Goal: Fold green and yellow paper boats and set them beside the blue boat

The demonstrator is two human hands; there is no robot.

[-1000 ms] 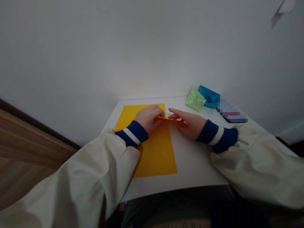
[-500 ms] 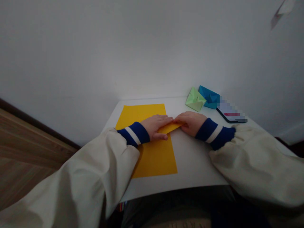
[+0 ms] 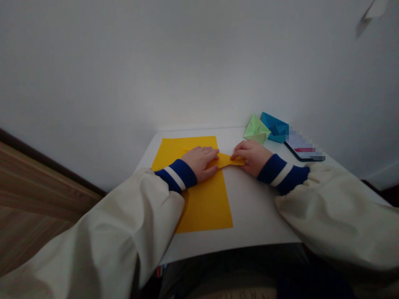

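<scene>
A folded piece of yellow paper [image 3: 225, 160] lies across a larger flat yellow sheet [image 3: 205, 211], its narrow end reaching past the sheet's right edge. Palm down, my left hand [image 3: 201, 163] rests on the folded piece with its fingers stretched out, covering most of it. My right hand [image 3: 252, 157] pinches the narrow right end between thumb and fingers. The thumb tip is partly hidden by the paper.
Behind my right hand sit a light green folded paper [image 3: 256, 128] and a blue folded paper [image 3: 274, 128]. A phone [image 3: 301, 145] lies beside them on the white table [image 3: 258, 216]. The table's far edge meets a white wall; wooden panelling [image 3: 37, 207] stands at left.
My right hand has shifted slightly up, its fingers now further apart from my left hand. My left hand has slid a little left, and more of the folded paper's right end shows.
</scene>
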